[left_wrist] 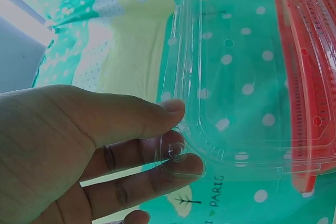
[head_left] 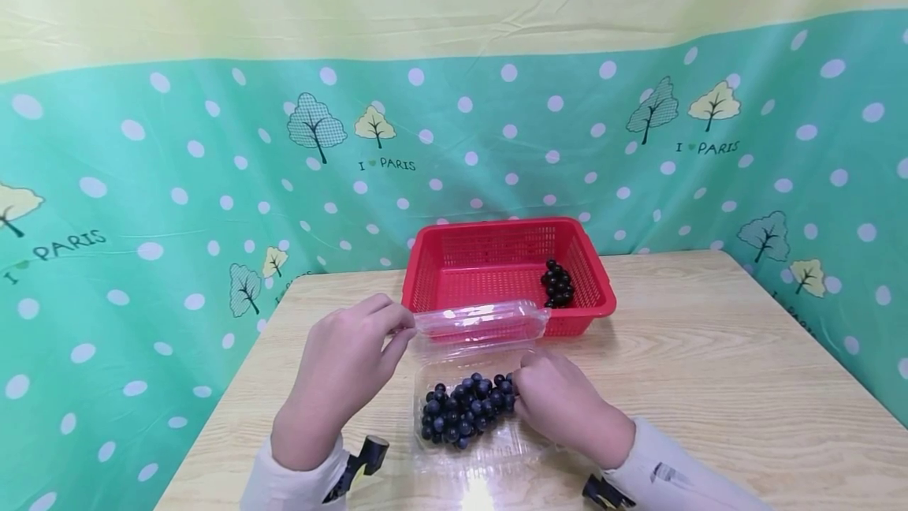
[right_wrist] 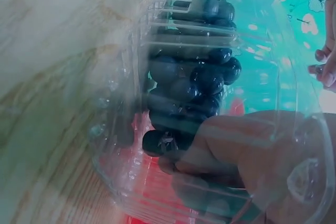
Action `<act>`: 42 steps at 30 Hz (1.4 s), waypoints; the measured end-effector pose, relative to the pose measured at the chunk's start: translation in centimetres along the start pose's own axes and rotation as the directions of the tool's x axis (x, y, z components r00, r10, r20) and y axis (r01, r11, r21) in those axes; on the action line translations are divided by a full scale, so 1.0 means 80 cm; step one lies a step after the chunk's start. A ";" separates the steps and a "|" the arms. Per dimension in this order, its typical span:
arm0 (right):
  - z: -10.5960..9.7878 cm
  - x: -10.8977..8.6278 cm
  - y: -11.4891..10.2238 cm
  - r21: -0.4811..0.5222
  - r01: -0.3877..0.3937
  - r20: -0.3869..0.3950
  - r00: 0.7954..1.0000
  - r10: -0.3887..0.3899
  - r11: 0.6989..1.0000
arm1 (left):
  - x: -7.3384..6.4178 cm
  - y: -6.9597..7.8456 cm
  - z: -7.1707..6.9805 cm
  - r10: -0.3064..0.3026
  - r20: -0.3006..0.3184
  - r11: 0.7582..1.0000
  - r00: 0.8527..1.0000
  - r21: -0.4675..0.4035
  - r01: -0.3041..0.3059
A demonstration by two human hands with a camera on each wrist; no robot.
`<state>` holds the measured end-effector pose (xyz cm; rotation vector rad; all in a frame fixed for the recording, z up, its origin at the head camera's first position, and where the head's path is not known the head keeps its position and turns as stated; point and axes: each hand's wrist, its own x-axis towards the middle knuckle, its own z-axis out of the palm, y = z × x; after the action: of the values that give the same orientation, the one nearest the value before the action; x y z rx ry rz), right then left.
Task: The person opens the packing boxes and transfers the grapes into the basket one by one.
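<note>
A clear plastic clamshell box point(head_left: 511, 448) lies open on the table, with a bunch of dark grapes point(head_left: 464, 412) in its base. My left hand point(head_left: 347, 369) pinches the left corner of the raised lid point(head_left: 482, 324) between thumb and fingers. In the left wrist view that lid point(left_wrist: 236, 93) is see-through and tilted upright. Over the right side of the base, my right hand point(head_left: 567, 408) holds the end of the bunch with curled fingers. Through the box wall, the right wrist view shows those fingers against the grapes point(right_wrist: 184, 87); part of the grip is blurred.
Behind the box stands a red plastic basket point(head_left: 507, 231), with a smaller bunch of black grapes point(head_left: 558, 285) at its right end. The lid overlaps the basket's front rim in the head view. A printed green and yellow cloth point(head_left: 511, 124) hangs behind the wooden table point(head_left: 695, 353).
</note>
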<state>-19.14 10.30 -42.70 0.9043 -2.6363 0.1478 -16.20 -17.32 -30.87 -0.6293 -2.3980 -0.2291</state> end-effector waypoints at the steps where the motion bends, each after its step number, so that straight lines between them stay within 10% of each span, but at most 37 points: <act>1: 0.000 0.000 0.000 0.002 0.003 0.003 1.000 -0.003 1.000 | 0.000 0.000 0.000 0.000 -0.001 1.000 1.000 0.000 0.000; 42: -0.023 0.003 -0.003 0.050 0.131 -0.072 0.989 -0.127 0.990 | -0.001 -0.001 -0.001 -0.001 -0.033 1.000 0.999 0.013 0.002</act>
<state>-18.61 10.34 -40.93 1.0653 -2.5129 0.2152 -16.15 -17.48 -30.83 -0.6128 -2.3662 -0.2223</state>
